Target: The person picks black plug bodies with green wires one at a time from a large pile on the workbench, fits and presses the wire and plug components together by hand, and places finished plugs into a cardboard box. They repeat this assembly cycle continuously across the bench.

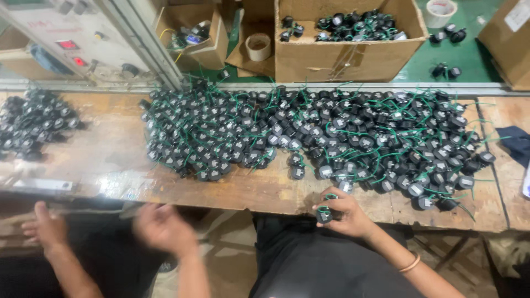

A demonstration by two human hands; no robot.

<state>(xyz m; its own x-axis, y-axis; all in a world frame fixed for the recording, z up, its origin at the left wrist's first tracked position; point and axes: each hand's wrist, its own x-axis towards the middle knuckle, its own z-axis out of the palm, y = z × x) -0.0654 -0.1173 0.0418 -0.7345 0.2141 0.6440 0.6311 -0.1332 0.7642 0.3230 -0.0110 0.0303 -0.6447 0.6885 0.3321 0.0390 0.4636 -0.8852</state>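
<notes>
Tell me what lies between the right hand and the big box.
Between right hand and box: a heap of black parts with green wires, in the head view.

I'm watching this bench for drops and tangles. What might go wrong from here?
1. The right hand holds a small black part just past the bench edge, so a slip would likely drop it off the bench.
2. The pile has green wires crossing between parts, so lifting one may drag its neighbours along.
3. The left hand is motion-blurred, well away from the pile.

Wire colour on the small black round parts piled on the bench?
Green, on the small black round parts; clearest in the head view.
</notes>
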